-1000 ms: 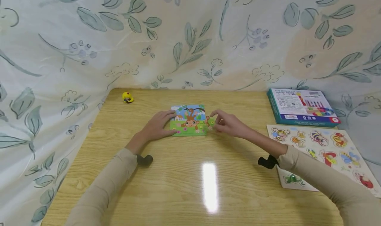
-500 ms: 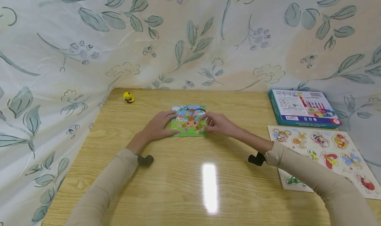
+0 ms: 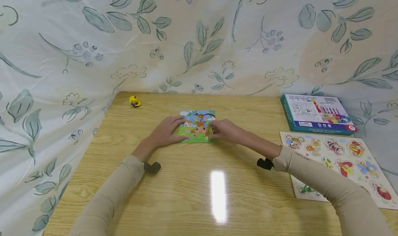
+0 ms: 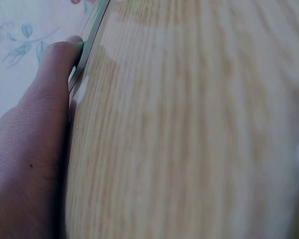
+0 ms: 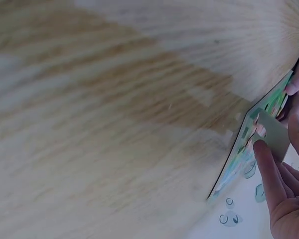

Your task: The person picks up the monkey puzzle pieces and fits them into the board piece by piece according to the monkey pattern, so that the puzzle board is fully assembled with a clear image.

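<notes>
A small jigsaw puzzle board [image 3: 196,130] with a monkey picture lies on the wooden table. My left hand [image 3: 164,130] rests at its left side, fingers and thumb extended apart onto the edge; in the left wrist view the thumb [image 4: 60,57] touches the board's edge. Over the right part of the board, my right hand [image 3: 227,130] pinches a puzzle piece [image 5: 275,137] between thumb and fingertips. From the right wrist view, that piece stands tilted up, its plain greyish back showing and its lower edge at the board. My fingers hide most of it from the head view.
A yellow toy figure [image 3: 134,101] sits at the table's back left. To the right are a teal-edged box [image 3: 318,113] and, in front of it, a wooden insect puzzle board [image 3: 339,148], partly under my right forearm. A patterned cloth [image 3: 199,39] hangs behind the table.
My right hand has moved left with the puzzle piece, from beside the board's right edge to over its right part. The piece has tilted up. My left hand stays in place.
</notes>
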The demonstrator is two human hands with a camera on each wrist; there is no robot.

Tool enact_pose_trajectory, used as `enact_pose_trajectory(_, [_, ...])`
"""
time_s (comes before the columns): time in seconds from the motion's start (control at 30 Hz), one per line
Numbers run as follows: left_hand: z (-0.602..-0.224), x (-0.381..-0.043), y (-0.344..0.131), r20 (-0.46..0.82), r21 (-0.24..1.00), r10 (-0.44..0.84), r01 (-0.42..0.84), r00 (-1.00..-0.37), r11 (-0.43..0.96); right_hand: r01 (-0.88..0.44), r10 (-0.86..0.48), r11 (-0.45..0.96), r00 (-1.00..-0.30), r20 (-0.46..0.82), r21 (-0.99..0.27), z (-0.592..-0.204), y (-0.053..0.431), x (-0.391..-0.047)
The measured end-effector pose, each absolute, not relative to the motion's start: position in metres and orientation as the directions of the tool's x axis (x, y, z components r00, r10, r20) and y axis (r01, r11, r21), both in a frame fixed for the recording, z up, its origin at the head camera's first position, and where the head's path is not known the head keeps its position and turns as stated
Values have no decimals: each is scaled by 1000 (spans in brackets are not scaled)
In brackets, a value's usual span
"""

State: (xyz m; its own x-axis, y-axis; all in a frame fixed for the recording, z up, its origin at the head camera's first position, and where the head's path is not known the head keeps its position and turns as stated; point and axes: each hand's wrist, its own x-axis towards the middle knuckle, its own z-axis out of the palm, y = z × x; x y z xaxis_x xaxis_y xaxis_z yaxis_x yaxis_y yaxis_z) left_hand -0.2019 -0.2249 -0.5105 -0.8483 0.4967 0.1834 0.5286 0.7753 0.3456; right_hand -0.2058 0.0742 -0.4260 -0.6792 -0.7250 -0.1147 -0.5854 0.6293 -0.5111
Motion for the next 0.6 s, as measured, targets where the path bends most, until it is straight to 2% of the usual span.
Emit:
enact_pose_trajectory(0.43, [-509,-202,-225,182,345,501,532,-846,773,-703,-784,598,-612,-101,-384,-423,78,-225])
enact_pose_trajectory(0.6, [-508,-201,-225,180,354,501,530,-847,770,-778,-843,521,-535,-65,-353,-424,83,-229])
